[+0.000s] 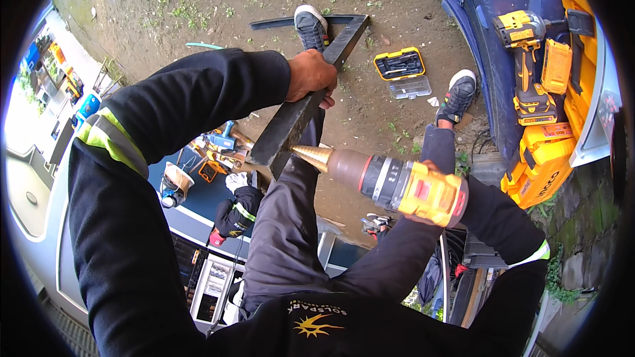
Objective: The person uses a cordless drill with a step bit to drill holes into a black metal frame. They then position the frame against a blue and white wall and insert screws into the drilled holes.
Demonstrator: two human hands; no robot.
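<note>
My left hand (311,76) is wrapped round a black metal bar (289,122) and holds it slanted over my thigh. Its far end meets another dark length near my left shoe (311,28). My right hand (428,167), mostly behind the tool, grips a yellow and black cordless drill (410,188). A gold cone-shaped step bit (311,157) sticks out from the drill's chuck, its tip at the side of the bar near the close end. Whether the tip is inside the metal cannot be made out.
An open yellow bit case (400,65) lies on the dirt ground between my feet. At right, another cordless drill (527,66), a battery (556,66) and a yellow toolbox (539,165) crowd a blue surface. Lower left, another person in a dark jacket (239,213) is near assorted tools.
</note>
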